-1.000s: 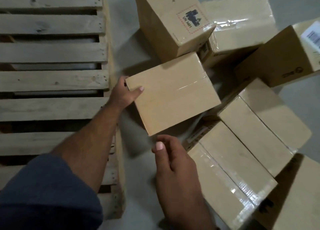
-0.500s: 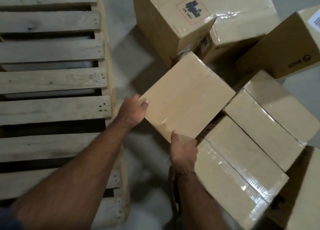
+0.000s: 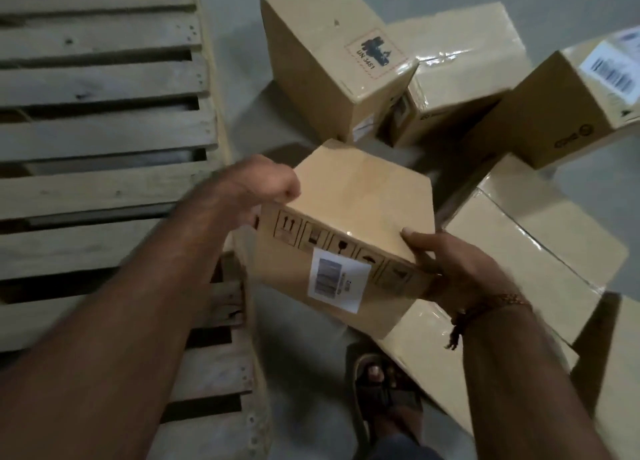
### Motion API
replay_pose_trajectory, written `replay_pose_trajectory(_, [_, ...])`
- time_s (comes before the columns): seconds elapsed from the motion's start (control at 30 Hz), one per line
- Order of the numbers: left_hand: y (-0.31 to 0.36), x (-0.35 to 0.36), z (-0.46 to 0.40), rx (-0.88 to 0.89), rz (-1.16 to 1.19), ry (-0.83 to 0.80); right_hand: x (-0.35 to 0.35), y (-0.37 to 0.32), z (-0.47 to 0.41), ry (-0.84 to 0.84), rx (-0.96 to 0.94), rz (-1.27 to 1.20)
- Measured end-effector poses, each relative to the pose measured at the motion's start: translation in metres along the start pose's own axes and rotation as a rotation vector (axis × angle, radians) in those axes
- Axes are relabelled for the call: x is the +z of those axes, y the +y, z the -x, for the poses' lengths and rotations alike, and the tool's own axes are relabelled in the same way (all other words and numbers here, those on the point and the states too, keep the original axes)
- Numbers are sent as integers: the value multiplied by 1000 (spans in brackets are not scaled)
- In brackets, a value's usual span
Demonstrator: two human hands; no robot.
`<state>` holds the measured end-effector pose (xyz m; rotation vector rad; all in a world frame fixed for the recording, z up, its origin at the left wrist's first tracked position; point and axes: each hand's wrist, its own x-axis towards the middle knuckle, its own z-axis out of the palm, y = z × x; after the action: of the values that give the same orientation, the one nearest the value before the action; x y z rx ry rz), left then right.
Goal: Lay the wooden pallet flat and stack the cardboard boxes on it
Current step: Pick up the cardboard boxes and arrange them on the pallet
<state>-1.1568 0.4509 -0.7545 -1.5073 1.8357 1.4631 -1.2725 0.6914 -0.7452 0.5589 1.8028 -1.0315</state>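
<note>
**Box held in both hands beside the pallet**

I have a box (image 3: 349, 217) gripped between both hands, raised off the floor (image 3: 242, 89) and tilted so its near side faces me. That side carries a row of handling symbols and a white label (image 3: 337, 283). My left hand (image 3: 266, 186) grips the box's left edge, its fingers curled round to the far side where I cannot see them. My right hand (image 3: 453, 265) grips the near right corner, thumb (image 3: 412, 234) lying on the top face and fingers wrapped under the side. A bracelet (image 3: 498, 302) sits on the right wrist.

The pallet (image 3: 100, 120) lies flat on the floor to my left, its slats bare in what I can see. The box is just beside the pallet's right edge, not over it.

Other boxes lie in a loose heap to my right: a tall box (image 3: 332, 64) with a "UN 3481" mark stands behind the held one, a taped box (image 3: 467, 68) leans against it, and a barcode box (image 3: 568, 106) sits further right. Two flat boxes (image 3: 540, 251) lie under my right hand. My sandal (image 3: 377, 390) shows on the floor below.
</note>
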Motion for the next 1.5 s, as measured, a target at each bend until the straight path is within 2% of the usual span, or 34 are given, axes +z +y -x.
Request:
replay_pose_trajectory(0.1, [-6, -14, 3, -39, 183, -96, 0, 14, -2, -1, -149, 197])
replay_pose_trajectory(0.2, [-15, -11, 19, -74, 363, -87, 18, 51, 2, 118, -388, 482])
replay_pose_trajectory(0.3, [-40, -6, 28, -113, 507, -94, 29, 69, 12, 260, -632, 571])
replay_pose_trajectory(0.5, [-66, -5, 57, -64, 734, 63, 47, 55, 31, 322, -716, 614])
replay_pose_trajectory(0.67, [-69, -34, 70, -51, 679, 87, 62, 36, 54, 249, -763, 644])
replay_pose_trajectory(0.73, [-72, -52, 81, -13, 616, 93, 66, 23, 74, 182, -789, 587])
replay_pose_trajectory(0.87, [-79, -97, 123, 74, 534, 126, 59, -9, 144, 29, -881, 518])
replay_pose_trajectory(0.93, [-77, -116, 152, 121, 554, 52, 54, -23, 188, -52, -930, 487])
replay_pose_trajectory(1.0, [-80, -135, 184, 95, 580, 4, 58, -33, 230, -107, -906, 526])
replay_pose_trajectory(1.13, [-102, -182, 261, 63, 760, -139, 87, -35, 312, -119, -890, 650])
replay_pose_trajectory(1.3, [-151, -274, 381, 102, 885, -46, 145, -12, 437, -114, -963, 743])
replay_pose_trajectory(1.5, [-202, -387, 532, 220, 869, 130, 211, 18, 591, -210, -999, 656])
